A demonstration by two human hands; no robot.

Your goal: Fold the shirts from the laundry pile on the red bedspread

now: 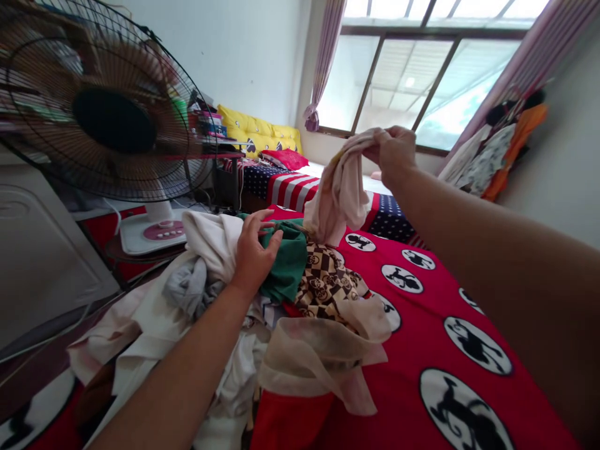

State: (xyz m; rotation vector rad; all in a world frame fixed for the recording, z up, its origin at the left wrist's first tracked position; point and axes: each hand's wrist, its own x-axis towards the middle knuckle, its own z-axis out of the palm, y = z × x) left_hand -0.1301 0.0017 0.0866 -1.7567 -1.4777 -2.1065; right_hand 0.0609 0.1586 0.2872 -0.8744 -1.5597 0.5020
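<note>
My right hand (394, 152) is raised above the bed, fingers pinched on the top of a pale pink garment (340, 194) that hangs down from it. My left hand (253, 250) rests on a heap of clothes (210, 312), fingers curled over a green garment (287, 262) beside a white one (210, 240). A brown-and-cream patterned piece (325, 281) and a beige sheer piece (319, 356) lie in the heap just right of that hand.
The heap sits on a red bedspread (422, 337) with round black-and-white prints. A standing fan (100, 119) spins at the left. A yellow headboard (260, 128), a window (412, 75) and clothes hung on the right wall (501, 150) lie beyond.
</note>
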